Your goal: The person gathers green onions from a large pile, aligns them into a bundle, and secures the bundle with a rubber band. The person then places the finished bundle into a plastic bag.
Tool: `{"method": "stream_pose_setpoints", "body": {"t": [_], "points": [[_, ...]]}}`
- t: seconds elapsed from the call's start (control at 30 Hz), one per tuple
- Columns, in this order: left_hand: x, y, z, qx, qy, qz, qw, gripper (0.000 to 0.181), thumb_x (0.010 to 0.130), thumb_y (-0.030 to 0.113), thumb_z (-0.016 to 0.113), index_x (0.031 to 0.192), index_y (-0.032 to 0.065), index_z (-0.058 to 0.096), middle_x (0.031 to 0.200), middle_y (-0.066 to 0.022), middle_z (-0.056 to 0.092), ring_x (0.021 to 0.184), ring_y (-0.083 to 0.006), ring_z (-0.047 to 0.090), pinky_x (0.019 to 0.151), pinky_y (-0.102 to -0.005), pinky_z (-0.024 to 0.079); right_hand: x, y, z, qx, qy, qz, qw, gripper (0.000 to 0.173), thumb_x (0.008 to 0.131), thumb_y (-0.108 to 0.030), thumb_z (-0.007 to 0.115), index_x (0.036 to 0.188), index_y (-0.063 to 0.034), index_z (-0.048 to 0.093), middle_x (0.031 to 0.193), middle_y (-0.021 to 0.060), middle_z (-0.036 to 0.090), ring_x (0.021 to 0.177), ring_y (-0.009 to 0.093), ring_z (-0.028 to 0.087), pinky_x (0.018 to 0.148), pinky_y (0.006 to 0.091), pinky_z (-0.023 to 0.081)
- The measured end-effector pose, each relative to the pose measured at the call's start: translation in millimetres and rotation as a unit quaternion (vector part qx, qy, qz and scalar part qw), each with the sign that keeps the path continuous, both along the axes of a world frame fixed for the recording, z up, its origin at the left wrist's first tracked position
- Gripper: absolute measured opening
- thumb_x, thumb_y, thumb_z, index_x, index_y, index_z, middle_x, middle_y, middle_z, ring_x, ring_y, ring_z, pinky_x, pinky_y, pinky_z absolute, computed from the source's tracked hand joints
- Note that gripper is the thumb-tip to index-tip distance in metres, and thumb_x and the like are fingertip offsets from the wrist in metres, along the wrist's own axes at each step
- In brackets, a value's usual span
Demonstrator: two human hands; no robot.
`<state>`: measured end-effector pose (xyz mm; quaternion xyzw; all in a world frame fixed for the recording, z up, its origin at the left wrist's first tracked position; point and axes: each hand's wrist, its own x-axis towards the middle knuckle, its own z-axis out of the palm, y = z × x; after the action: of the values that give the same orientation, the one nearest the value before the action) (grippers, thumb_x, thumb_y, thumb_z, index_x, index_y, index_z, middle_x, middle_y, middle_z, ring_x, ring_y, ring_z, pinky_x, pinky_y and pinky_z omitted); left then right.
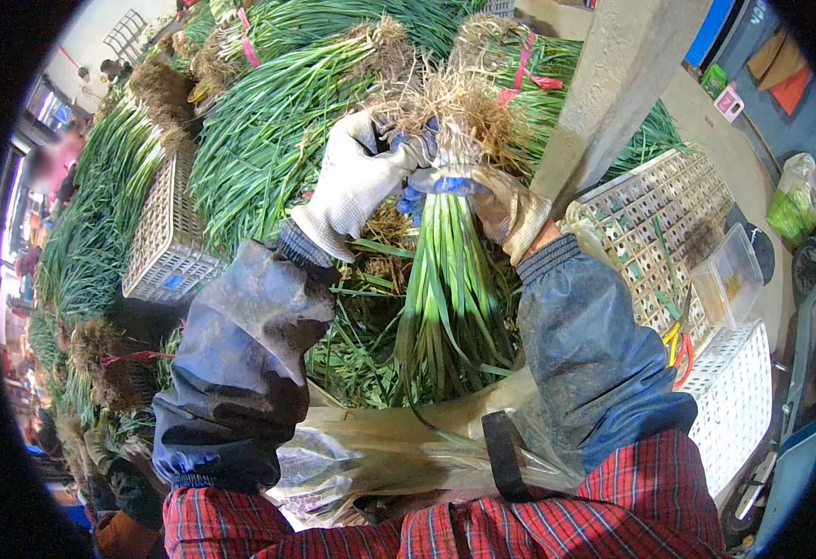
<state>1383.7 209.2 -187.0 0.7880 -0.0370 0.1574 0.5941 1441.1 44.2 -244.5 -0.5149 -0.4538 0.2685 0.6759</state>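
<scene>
A small bunch of green allium stalks [447, 258] hangs before me, roots up and leaves down. My right hand [502, 199], in a dirty white work glove with blue fingers, is closed around the pale stems just below the roots. My left hand [362, 178], gloved alike, has its fingers curled at the bunch's root end, close to the right fingers. Tangled dry brown roots [474, 105] stand above both hands, and some belong to bundles behind. Part of the left fingertips is hidden among roots. Loose leaves and trimmings [359, 363] lie below the bunch.
Loose greens [282, 133] are heaped at the back left, near bundles bound with pink ties [519, 73]. A concrete post [614, 91] slants up beside an overturned plastic crate [649, 216]. Scissors [679, 342] with red and yellow handles and a clear plastic tub [729, 276] rest at right.
</scene>
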Motion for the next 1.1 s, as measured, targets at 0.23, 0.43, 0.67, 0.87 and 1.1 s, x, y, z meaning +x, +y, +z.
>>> {"method": "stream_pose_setpoints", "body": {"t": [0.23, 0.43, 0.67, 0.87, 1.1], "points": [[2.1, 2.1, -5.4, -0.224, 0.011, -0.061, 0.973, 0.049, 0.086, 0.010, 0.059, 0.130, 0.0005, 0.040, 0.110, -0.0076, 0.060, 0.094, -0.0153, 0.059, 0.083, -0.0292, 0.048, 6.8, 7.6, 11.3, 0.016, 0.211, -0.042, 0.976, 0.046, 0.083, -0.038, 0.063, 0.112, -0.0030, 0.054, 0.095, 0.0062, 0.061, 0.079, 0.016, 0.061, 0.072, 0.0283, 0.052], [-36.5, -40.1, -55.7, -0.225, 0.286, -0.203, 0.909, 0.029, 0.073, 0.006, 0.071, 0.099, 0.0021, 0.059, 0.088, -0.0048, 0.062, 0.080, -0.0144, 0.060, 0.072, -0.0296, 0.050, 20.7, 9.7, -14.0, 0.047, 0.303, -0.053, 0.950, 0.039, 0.081, -0.040, 0.064, 0.094, -0.0031, 0.061, 0.080, 0.0045, 0.060, 0.075, 0.013, 0.058, 0.071, 0.0277, 0.047], [-21.3, 0.7, -101.2, -0.338, 0.300, -0.356, 0.818, 0.065, 0.070, -0.001, 0.072, 0.128, 0.0026, 0.042, 0.110, -0.0140, 0.060, 0.090, -0.0221, 0.064, 0.078, -0.0332, 0.054, 20.4, 2.6, -24.7, 0.138, 0.287, 0.044, 0.947, 0.047, 0.082, -0.034, 0.063, 0.117, -0.0047, 0.054, 0.105, 0.0093, 0.059, 0.099, 0.022, 0.056, 0.089, 0.0357, 0.045], [48.9, 71.9, -66.4, -0.077, 0.262, -0.246, 0.930, 0.050, 0.077, 0.015, 0.070, 0.123, 0.0035, 0.052, 0.111, -0.0080, 0.062, 0.094, -0.0121, 0.058, 0.082, -0.0259, 0.047, 31.3, -12.8, 2.1, 0.047, 0.289, -0.019, 0.956, 0.036, 0.078, -0.034, 0.069, 0.096, -0.0121, 0.048, 0.078, -0.0018, 0.043, 0.080, 0.018, 0.049, 0.080, 0.0357, 0.044], [123.5, 185.9, -121.2, 0.472, 0.151, 0.271, 0.825, 0.020, 0.074, 0.027, 0.064, 0.090, 0.0171, 0.070, 0.087, -0.0101, 0.068, 0.082, -0.0301, 0.064, 0.071, -0.0365, 0.051, 39.8, -14.9, -13.0, 0.028, 0.265, -0.109, 0.958, 0.053, 0.082, -0.045, 0.061, 0.116, -0.0071, 0.046, 0.079, -0.0004, 0.042, 0.078, 0.016, 0.045, 0.075, 0.0328, 0.042]]}}
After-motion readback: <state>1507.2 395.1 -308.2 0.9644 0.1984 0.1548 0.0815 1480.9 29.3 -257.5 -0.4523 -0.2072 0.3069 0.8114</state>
